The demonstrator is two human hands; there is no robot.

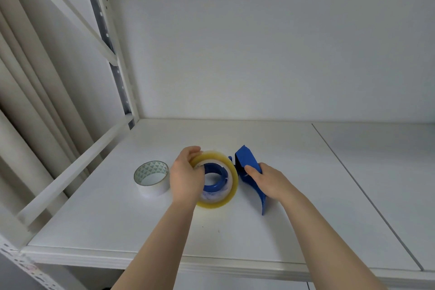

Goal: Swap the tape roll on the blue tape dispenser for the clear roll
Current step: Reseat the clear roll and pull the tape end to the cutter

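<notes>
The blue tape dispenser (pixel 247 162) lies on the white shelf (pixel 306 195), its handle pointing toward me. A yellowish clear tape roll (pixel 231 173) sits around the dispenser's blue hub (pixel 215 178). My left hand (pixel 186 178) grips the roll's left rim, fingers curled over its top edge. The dispenser's handle is held in my right hand (pixel 266 180), thumb pressed on the blue body. A white roll with a patterned inner core (pixel 152 178) rests flat on the shelf just left of my left hand.
A white back wall (pixel 259 54) closes the shelf behind. An upright post and diagonal brace (pixel 110 54) stand at the left, with a side rail (pixel 77 167) along the shelf's left edge. A seam (pixel 353 183) runs through the right part of the shelf.
</notes>
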